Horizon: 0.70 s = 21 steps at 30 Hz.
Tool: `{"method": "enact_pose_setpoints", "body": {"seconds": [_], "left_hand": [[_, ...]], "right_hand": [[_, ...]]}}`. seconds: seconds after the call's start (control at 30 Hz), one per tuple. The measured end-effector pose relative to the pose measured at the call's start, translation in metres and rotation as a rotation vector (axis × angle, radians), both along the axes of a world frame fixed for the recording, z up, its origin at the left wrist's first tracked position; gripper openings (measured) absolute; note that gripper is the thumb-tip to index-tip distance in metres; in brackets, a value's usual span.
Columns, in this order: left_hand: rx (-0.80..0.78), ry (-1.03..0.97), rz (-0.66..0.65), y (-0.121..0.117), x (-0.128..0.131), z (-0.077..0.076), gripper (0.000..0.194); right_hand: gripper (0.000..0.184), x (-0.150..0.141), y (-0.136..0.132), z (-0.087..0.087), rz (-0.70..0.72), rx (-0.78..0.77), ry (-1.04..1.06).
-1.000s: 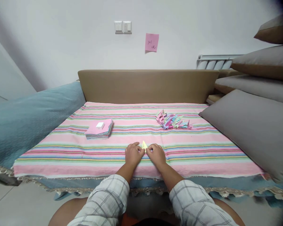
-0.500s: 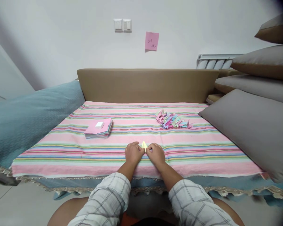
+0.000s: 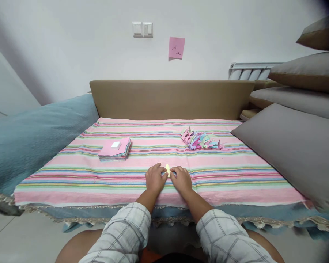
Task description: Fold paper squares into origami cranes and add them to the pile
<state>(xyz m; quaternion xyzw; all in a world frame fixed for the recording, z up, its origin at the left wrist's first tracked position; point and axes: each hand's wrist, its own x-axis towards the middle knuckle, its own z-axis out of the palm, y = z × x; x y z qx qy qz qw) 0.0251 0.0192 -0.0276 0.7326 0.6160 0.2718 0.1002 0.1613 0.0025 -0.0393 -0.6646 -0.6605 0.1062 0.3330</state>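
Observation:
A small folded piece of yellow paper point(image 3: 167, 170), pointed at its far end, lies on the striped cloth point(image 3: 142, 128) between my hands. My left hand point(image 3: 155, 178) grips its left edge with thumb and forefinger, the other fingers curled. On the opposite edge, my right hand point(image 3: 181, 179) pinches the paper the same way. Parts of the paper are hidden under the fingertips. Beyond my right hand sits a heap of folded paper cranes point(image 3: 200, 140) in pink, purple, green and blue.
To the left is a stack of square coloured paper point(image 3: 113, 157) with a small white block point(image 3: 116, 145) on top. Grey cushions point(image 3: 293, 146) are piled at the right. A brown backrest point(image 3: 170, 99) stands behind, and a blue-covered armrest point(image 3: 44, 128) bounds the left.
My left thumb and forefinger have shifted slightly apart at the paper's edge, and more of the yellow paper shows. My right hand has barely moved.

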Motion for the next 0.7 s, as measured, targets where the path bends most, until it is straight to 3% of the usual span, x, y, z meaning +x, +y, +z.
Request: {"method": "enact_pose_setpoints", "body": {"seconds": [0.7], "left_hand": [[-0.169, 0.038, -0.014, 0.008, -0.004, 0.010, 0.023]], "right_hand": [[0.020, -0.001, 0.000, -0.003, -0.033, -0.013, -0.109]]}}
